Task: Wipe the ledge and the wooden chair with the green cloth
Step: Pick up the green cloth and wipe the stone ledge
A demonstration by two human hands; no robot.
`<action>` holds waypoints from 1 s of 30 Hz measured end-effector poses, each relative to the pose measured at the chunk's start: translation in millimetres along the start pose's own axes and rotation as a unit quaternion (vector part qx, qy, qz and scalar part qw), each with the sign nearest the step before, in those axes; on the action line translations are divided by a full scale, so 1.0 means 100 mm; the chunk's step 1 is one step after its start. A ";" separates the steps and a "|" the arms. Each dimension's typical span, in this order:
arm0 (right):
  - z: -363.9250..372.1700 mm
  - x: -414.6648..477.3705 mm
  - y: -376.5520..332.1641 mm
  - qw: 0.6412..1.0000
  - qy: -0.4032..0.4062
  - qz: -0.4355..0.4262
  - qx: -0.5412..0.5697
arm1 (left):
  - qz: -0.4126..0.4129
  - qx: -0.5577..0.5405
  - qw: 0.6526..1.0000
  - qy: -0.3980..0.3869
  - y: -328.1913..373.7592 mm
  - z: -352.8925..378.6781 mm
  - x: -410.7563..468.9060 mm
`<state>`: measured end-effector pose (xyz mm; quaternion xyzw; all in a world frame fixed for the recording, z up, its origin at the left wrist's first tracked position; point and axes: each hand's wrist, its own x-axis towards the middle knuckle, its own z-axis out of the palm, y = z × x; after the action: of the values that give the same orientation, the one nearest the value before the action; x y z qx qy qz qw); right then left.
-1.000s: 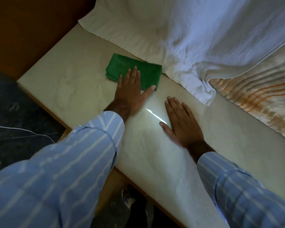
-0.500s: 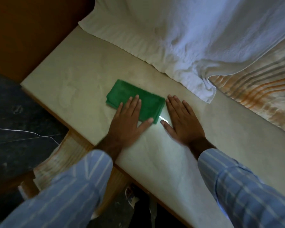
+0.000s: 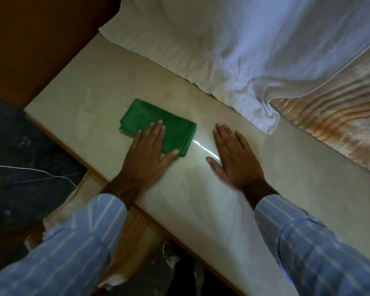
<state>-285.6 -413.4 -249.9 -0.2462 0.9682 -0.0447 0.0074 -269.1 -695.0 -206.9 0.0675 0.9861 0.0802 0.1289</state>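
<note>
The folded green cloth [image 3: 156,122] lies on the pale stone ledge [image 3: 90,99]. My left hand [image 3: 147,154] presses flat on the cloth's near right part, fingers spread over it. My right hand [image 3: 233,159] rests flat on the bare ledge just right of the cloth, fingers apart, holding nothing. A bright streak of light lies between the two hands. Below the ledge's near edge shows a light wooden surface [image 3: 135,231], which looks like part of the chair; my left sleeve hides much of it.
A white towel [image 3: 222,50] hangs over the ledge's far side, its corner reaching down near my right hand. An orange-striped fabric [image 3: 340,124] lies at the right. A brown wall [image 3: 41,39] bounds the ledge's left end, with dark floor [image 3: 19,167] below.
My left hand dragged the cloth from beside the towel toward the ledge's near edge, then a little to the left. My right hand has stayed in place.
</note>
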 end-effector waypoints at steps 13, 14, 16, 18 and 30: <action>0.02 0.01 0.00 1.000 0.011 -0.002 -0.006 | -0.017 -0.007 1.000 0.002 0.38 -0.14 0.87; 0.02 0.00 0.00 1.000 0.011 -0.002 -0.005 | -0.015 -0.011 1.000 0.005 0.36 -0.11 0.78; 0.02 0.01 0.00 1.000 0.008 -0.001 -0.004 | -0.011 -0.014 1.000 0.012 0.32 -0.04 0.48; 0.02 0.01 0.01 1.000 0.007 -0.002 -0.004 | -0.010 -0.005 1.000 0.011 0.29 0.03 0.16; -0.05 0.01 -0.01 1.000 0.003 0.000 0.003 | -0.014 -0.004 1.000 0.010 0.28 -0.10 0.77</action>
<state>-286.5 -414.7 -244.8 -0.2457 0.9681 -0.0487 0.0051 -341.9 -656.9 -211.2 0.0523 0.9879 0.0832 0.1201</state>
